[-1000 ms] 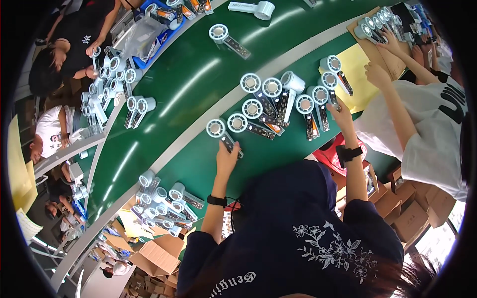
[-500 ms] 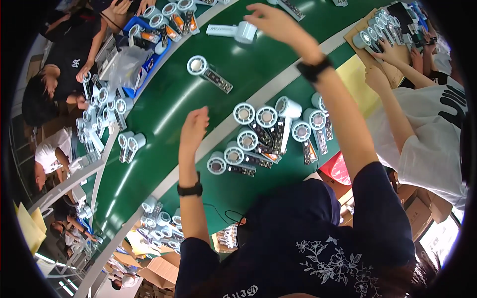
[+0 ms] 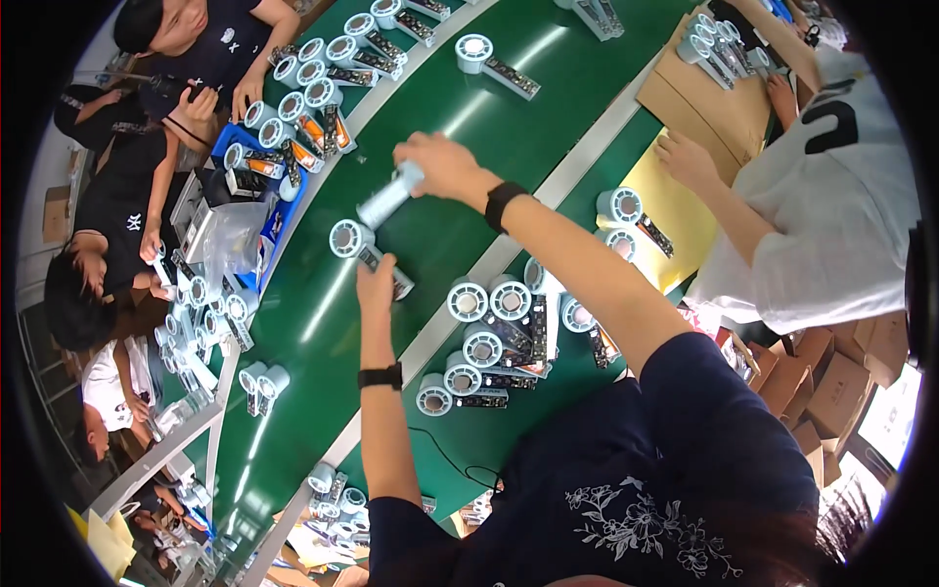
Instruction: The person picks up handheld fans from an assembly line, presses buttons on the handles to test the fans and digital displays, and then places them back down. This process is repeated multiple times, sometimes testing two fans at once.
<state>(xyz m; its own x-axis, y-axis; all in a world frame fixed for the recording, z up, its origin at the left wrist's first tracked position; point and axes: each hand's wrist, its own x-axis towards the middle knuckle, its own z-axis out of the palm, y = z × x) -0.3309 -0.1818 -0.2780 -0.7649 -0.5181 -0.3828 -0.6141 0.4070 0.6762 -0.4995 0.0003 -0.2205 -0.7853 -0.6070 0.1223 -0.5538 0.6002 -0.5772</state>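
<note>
My right hand point(image 3: 440, 164) is closed round the head of a pale blue handheld fan point(image 3: 386, 199), whose handle slants down to the left and is a little blurred. Just below, my left hand point(image 3: 376, 282) has its fingers on the handle of another handheld fan point(image 3: 346, 238). That fan's round grille faces up, and a dark circuit board shows in its open handle. The tip of the right-hand fan's handle comes close to this fan's head; whether they touch I cannot tell.
Several open fans point(image 3: 481, 348) stand grouped on the green surface before me. A lone fan point(image 3: 475, 54) lies farther along the green belt point(image 3: 323, 186). Across it, co-workers sit beside fans and a blue tray point(image 3: 297, 201). At right, a person in white is near cardboard point(image 3: 706, 103).
My right hand has come left and nearer, now with a fan in it. My left hand has reached onto the other fan's handle. The head view has shifted too.
</note>
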